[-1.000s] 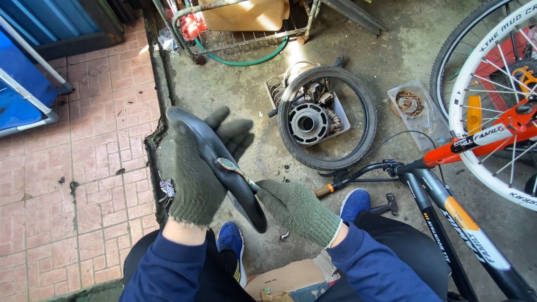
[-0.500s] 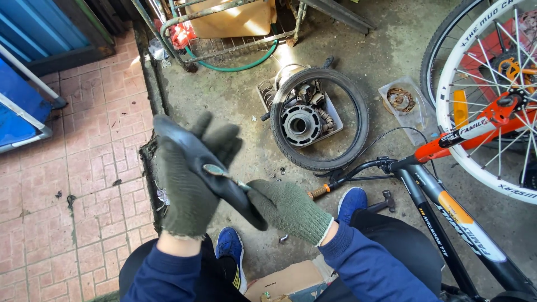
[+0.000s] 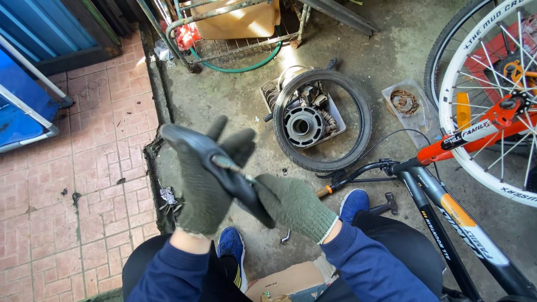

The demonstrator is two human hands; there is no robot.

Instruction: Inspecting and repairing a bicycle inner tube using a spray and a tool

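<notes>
Both my hands wear green knit gloves. My left hand (image 3: 207, 179) is spread under a folded black rubber inner tube (image 3: 187, 142) and supports it, fingers pointing up. A metal valve stem (image 3: 226, 164) sticks out of the tube between my hands. My right hand (image 3: 293, 204) grips the tube's lower end beside the valve. I hold the tube above my knees, over the concrete floor.
A black tyre (image 3: 358, 131) lies on the concrete around a tray of hub parts (image 3: 302, 123). An orange and black bicycle frame (image 3: 447, 196) with a white wheel (image 3: 492, 100) stands at right. A metal cart (image 3: 235, 33) and green hose are ahead. Red brick paving lies left.
The view has shifted slightly and my hands with the tube sit a little lower and to the right. My grip on the tube looks the same.
</notes>
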